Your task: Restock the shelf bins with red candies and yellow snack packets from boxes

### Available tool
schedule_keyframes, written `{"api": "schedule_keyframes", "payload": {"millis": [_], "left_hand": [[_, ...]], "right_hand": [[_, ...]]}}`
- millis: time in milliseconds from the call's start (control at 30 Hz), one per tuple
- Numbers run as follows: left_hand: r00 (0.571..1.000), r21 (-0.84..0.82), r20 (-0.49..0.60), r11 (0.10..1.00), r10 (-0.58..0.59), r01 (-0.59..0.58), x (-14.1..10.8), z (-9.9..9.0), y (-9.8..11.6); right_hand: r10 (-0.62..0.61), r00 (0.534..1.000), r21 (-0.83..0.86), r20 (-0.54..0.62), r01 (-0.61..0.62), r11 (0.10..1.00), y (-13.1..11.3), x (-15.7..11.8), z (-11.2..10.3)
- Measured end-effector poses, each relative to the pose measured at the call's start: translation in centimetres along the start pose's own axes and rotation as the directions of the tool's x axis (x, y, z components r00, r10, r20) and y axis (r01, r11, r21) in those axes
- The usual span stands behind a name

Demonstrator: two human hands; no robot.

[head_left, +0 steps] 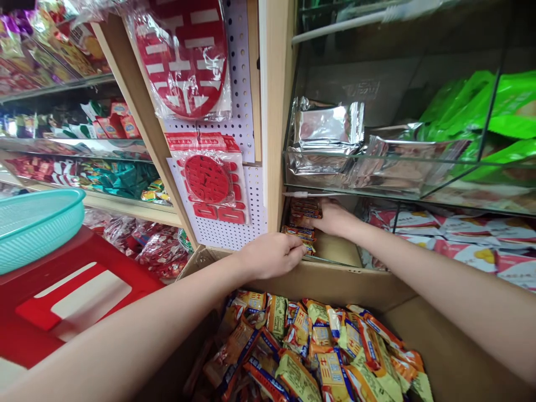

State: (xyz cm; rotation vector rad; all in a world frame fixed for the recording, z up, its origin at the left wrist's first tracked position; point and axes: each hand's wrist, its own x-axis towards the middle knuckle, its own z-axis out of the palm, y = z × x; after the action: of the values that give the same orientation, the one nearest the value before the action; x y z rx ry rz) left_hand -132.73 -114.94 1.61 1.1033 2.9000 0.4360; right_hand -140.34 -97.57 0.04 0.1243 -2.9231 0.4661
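Observation:
In the lower shelf compartment, small orange and yellow packets (305,211) stand in a row at the left side. My right hand (334,219) reaches inside with its fingers against the rear packets; the fingertips are partly hidden. At the compartment's front edge, my left hand (274,255) is closed beside the front packets, and what its fingers pinch is too small to name. Below both hands an open cardboard box (355,286) holds a pile of orange, yellow and blue wrapped packets (333,374).
A red stool (104,251) bearing a turquoise basket (42,215) is at the left. Silver packets (326,125) lie on the shelf above. Glass dividers and a wooden post (278,111) border the compartment. Red decorations (207,178) hang on a pegboard.

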Motion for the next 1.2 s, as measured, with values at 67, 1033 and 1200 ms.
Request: {"api": "schedule_keyframes", "payload": {"millis": [67,1033,1200], "left_hand": [[1.000,0.000,-0.001,1.000,0.002,-0.002,0.0,0.0,0.0],[0.999,-0.041,0.031,0.999,-0.010,0.012,-0.3,-0.4,0.8],[1.000,-0.120,0.028,0.993,-0.011,0.014,-0.3,-0.3,0.6]], "right_hand": [[-0.120,0.990,-0.008,-0.075,0.119,0.993,0.1,-1.9,-1.6],[-0.509,0.546,-0.101,0.666,0.741,0.664,-4.3,-13.1,4.3],[-0.610,0.560,-0.055,0.560,0.760,0.647,-3.8,-12.5,3.4]]}}
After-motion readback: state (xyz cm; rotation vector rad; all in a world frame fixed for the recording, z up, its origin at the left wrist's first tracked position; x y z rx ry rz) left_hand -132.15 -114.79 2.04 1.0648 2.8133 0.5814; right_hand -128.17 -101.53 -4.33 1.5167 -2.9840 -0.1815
